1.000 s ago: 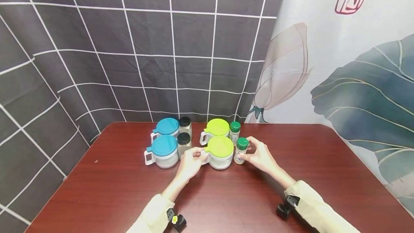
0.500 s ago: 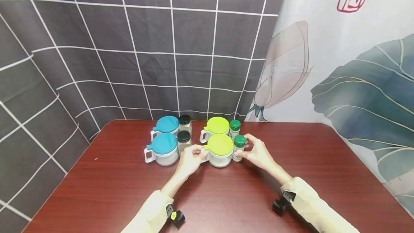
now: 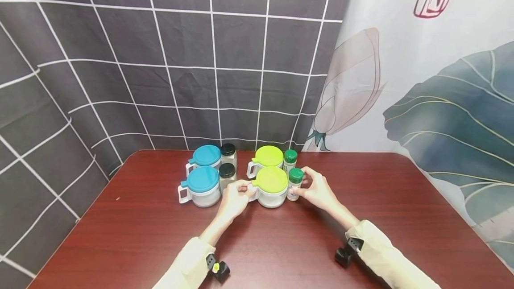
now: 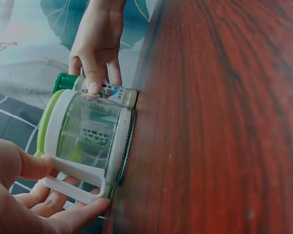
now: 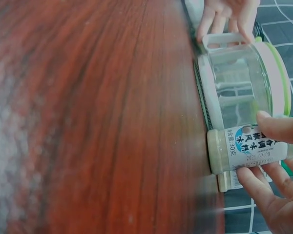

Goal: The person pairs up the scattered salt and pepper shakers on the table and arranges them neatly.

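Note:
At the handle of the front lime-lidded seasoning jar, my left hand pinches the white loop between thumb and fingers, as the left wrist view shows. The jar's see-through body stands upright on the table. My right hand grips a small green-capped spice bottle from its right side. In the right wrist view, thumb and fingers lie on either side of the bottle's printed label. The bottle stands right against the jar's side. Behind them are a second lime-lidded jar and another green-capped bottle.
To the left stand two blue-lidded jars, one in front and one behind. Beside them are two black-capped shakers, front and rear. A grey checked cloth hangs behind the reddish-brown table.
My right hand has moved the spice bottle left, closing the small gap to the lime-lidded jar. My left hand keeps its hold on the jar's handle.

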The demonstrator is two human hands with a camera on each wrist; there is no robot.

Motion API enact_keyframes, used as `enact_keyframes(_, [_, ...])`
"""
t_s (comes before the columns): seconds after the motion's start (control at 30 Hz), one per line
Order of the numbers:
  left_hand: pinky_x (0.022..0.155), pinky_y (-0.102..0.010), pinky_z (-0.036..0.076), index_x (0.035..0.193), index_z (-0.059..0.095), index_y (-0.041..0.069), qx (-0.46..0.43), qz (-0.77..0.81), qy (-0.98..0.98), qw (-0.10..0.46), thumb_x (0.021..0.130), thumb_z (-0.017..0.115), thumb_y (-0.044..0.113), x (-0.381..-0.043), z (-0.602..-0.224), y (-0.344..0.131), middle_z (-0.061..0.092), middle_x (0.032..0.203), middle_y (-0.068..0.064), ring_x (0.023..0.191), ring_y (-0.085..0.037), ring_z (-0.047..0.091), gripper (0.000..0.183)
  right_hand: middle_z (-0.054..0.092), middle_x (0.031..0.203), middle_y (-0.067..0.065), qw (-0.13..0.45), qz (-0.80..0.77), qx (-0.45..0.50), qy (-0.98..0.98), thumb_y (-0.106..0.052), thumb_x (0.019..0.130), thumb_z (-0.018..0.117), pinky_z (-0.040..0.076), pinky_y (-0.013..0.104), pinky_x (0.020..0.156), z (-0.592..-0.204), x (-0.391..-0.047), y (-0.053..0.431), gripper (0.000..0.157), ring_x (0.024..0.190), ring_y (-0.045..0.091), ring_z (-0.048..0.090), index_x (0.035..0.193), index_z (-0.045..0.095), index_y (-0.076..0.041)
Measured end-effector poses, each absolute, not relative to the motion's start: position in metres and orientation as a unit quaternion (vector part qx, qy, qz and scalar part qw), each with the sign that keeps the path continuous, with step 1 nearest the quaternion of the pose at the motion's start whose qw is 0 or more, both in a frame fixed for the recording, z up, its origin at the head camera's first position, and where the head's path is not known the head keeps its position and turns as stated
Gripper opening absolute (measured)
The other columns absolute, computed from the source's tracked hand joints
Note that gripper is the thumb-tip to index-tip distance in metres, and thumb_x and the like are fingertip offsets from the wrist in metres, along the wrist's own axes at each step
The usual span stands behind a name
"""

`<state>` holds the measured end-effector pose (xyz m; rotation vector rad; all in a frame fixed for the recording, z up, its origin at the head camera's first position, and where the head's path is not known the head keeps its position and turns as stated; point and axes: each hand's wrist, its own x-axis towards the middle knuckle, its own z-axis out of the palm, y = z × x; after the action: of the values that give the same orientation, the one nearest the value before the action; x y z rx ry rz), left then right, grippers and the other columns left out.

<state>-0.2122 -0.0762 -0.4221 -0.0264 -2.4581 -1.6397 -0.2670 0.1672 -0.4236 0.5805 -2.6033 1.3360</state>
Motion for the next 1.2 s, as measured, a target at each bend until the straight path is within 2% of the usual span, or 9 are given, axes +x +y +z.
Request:
enact_keyframes(0.27, [0.084,-0.042,0.055,0.105,0.068,-0.006,-0.007,-0.551,-0.829,0.096,0.085,0.068,0.009,-0.211,-0.421,-0.077,0.071,0.098,-0.023,0.09,-0.032,0.07,0.025,0.073,0.091,0.012,0.07,0.454,0.186,-0.869,-0.007,0.069,0.084,0.054,0.025,0.071,-0.425,-0.267,0.166,0.038,0.081,0.021,0.071,0.1,0.061,-0.006])
enact_keyframes(0.63, [0.085,-0.043,0.055,0.106,0.067,-0.005,-0.002,-0.545,-0.833,0.095,0.087,0.066,0.009,-0.21,-0.422,-0.076,0.071,0.1,-0.023,0.092,-0.032,0.071,0.024,0.073,0.092,0.013,0.081,0.447,0.186,-0.871,-0.01,0.07,0.084,0.056,0.036,0.075,-0.426,-0.265,0.164,0.04,0.083,0.024,0.071,0.102,0.061,-0.005])
enact_keyframes(0.87, [0.087,-0.045,0.053,0.107,0.068,-0.002,-0.038,-0.487,-0.864,0.122,0.093,0.059,0.013,-0.209,-0.422,-0.076,0.072,0.102,-0.02,0.093,-0.03,0.071,0.022,0.072,0.101,0.015,0.074,0.438,0.151,-0.883,-0.009,0.075,0.08,0.055,0.042,0.081,-0.424,-0.258,0.159,0.044,0.094,0.03,0.069,0.114,0.058,-0.005])
enact_keyframes(1.1, [0.076,-0.04,0.053,0.111,0.067,0.002,-0.044,-0.43,-0.896,0.103,0.092,0.06,0.013,-0.204,-0.414,-0.078,0.073,0.102,-0.015,0.087,-0.025,0.07,0.023,0.07,0.108,0.017,0.065,0.423,0.156,-0.89,-0.009,0.078,0.077,0.055,0.044,0.083,-0.42,-0.254,0.158,0.048,0.097,0.03,0.068,0.12,0.056,-0.003])
enact_keyframes(1.2, [0.071,-0.04,0.052,0.115,0.066,0.002,-0.062,-0.395,-0.909,0.118,0.09,0.061,0.013,-0.201,-0.41,-0.078,0.072,0.092,-0.013,0.081,-0.024,0.068,0.027,0.068,0.111,0.017,0.058,0.408,0.158,-0.897,-0.012,0.079,0.076,0.053,0.046,0.086,-0.416,-0.255,0.16,0.05,0.099,0.031,0.067,0.123,0.056,-0.002])
